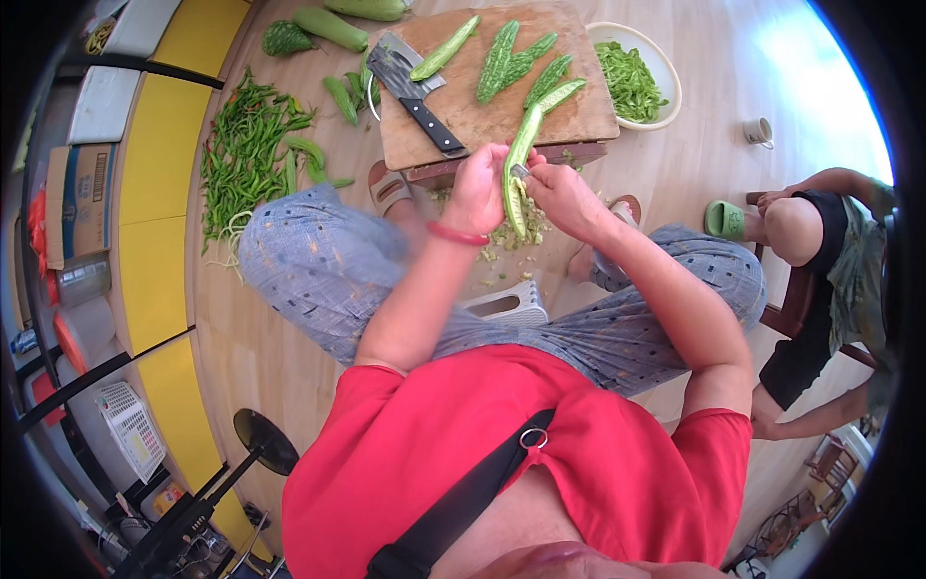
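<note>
My left hand (pixel 476 188) grips a halved green bitter gourd (pixel 517 172) held upright above the floor. My right hand (pixel 561 196) presses a small metal scraper (pixel 521 172) into the gourd's hollow. Pale seeds and pith (pixel 506 234) lie scattered on the floor under both hands. Beyond them a wooden cutting board (pixel 482 114) carries several more gourd halves (pixel 509 60) and a black-handled cleaver (pixel 410 90).
A white bowl (pixel 666 72) of sliced greens stands right of the board. A heap of green chillies (pixel 246 154) lies on the left, with whole gourds (pixel 328 26) at the back. Another person (pixel 830 280) sits at the right. A white stool (pixel 509 305) is beneath me.
</note>
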Demonstrator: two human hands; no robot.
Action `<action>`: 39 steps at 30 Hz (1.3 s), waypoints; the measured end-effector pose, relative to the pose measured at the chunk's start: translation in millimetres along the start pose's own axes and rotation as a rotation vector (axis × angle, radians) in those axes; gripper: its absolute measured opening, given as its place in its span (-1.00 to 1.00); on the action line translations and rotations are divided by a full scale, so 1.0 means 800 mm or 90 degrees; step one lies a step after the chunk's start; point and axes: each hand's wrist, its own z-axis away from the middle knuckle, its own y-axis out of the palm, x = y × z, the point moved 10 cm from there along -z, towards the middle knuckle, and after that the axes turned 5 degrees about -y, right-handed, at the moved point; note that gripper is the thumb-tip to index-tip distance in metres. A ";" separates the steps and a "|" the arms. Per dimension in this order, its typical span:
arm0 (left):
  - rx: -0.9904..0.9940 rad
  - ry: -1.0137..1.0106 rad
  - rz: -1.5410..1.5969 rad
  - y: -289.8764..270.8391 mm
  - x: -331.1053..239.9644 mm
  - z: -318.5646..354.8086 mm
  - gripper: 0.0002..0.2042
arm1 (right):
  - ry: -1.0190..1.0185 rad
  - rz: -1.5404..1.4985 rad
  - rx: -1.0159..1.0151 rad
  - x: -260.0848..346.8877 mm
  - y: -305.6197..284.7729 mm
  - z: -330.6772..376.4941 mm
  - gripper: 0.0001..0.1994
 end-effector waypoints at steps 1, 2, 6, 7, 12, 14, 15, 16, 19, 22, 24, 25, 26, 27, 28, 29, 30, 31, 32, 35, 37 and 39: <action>-0.006 0.023 -0.024 0.001 -0.001 0.003 -0.71 | 0.018 -0.029 -0.013 -0.006 -0.003 -0.001 -0.73; -0.013 0.046 -0.047 0.001 -0.002 0.005 -0.73 | 0.057 -0.044 -0.010 -0.014 -0.003 0.002 -0.71; 0.098 0.016 -0.004 0.005 -0.001 0.006 -0.76 | 0.085 -0.143 -0.022 -0.022 0.002 0.000 -0.70; 0.159 -0.002 0.008 0.010 0.002 0.008 -0.74 | 0.094 -0.189 -0.034 -0.025 0.003 -0.001 -0.70; 0.104 -0.032 -0.052 0.025 0.018 0.014 -0.67 | 0.178 -0.423 -0.098 -0.033 -0.002 0.003 -0.73; 0.104 -0.030 -0.068 0.031 0.023 0.015 -0.63 | 0.182 -0.503 -0.166 -0.033 -0.014 0.005 -0.76; 0.081 -0.018 -0.105 0.032 0.024 0.016 -0.63 | 0.168 -0.483 -0.190 -0.035 -0.023 0.004 -0.76; 0.059 -0.006 -0.142 0.034 0.025 0.019 -0.63 | 0.155 -0.463 -0.214 -0.040 -0.032 0.002 -0.76; -0.017 0.050 -0.168 0.025 0.029 0.021 -0.67 | 0.120 -0.412 -0.233 -0.047 -0.036 -0.002 -0.75; -0.042 0.099 -0.107 0.019 0.023 0.020 -0.70 | 0.067 -0.293 -0.220 -0.049 -0.031 -0.006 -0.74; -0.027 0.121 -0.093 0.023 0.015 0.020 -0.72 | 0.006 -0.079 -0.233 -0.032 -0.048 -0.005 -0.76; -0.027 0.125 -0.111 0.025 0.011 0.022 -0.71 | -0.025 0.029 -0.237 -0.014 -0.056 -0.004 -0.77; -0.027 0.128 -0.130 0.028 0.006 0.024 -0.70 | -0.013 0.133 -0.197 -0.004 -0.056 -0.004 -0.78; -0.027 0.131 -0.148 0.031 0.003 0.026 -0.69 | -0.001 0.237 -0.158 0.010 -0.057 -0.001 -0.79; -0.026 0.136 -0.150 0.032 0.000 0.027 -0.68 | 0.012 0.341 -0.117 0.016 -0.054 0.001 -0.79; -0.025 0.140 -0.152 0.034 -0.002 0.027 -0.68 | -0.001 0.370 -0.115 0.018 -0.052 0.000 -0.80; -0.024 0.143 -0.153 0.034 -0.002 0.028 -0.67 | -0.012 0.400 -0.113 0.018 -0.050 0.000 -0.80; -0.033 0.144 -0.159 0.031 -0.002 0.027 -0.66 | -0.023 0.431 -0.110 0.019 -0.047 0.001 -0.81; -0.043 0.145 -0.165 0.027 -0.003 0.025 -0.66 | -0.041 0.433 -0.099 0.024 -0.043 0.002 -0.81; -0.101 0.135 -0.194 0.014 -0.003 0.028 -0.65 | -0.084 0.431 -0.067 0.034 -0.026 0.005 -0.83; -0.132 0.128 -0.213 0.012 -0.004 0.032 -0.65 | -0.098 0.419 -0.057 0.028 -0.015 0.005 -0.84; -0.147 0.125 -0.223 0.013 -0.004 0.038 -0.65 | -0.130 0.414 -0.050 0.028 -0.006 0.006 -0.87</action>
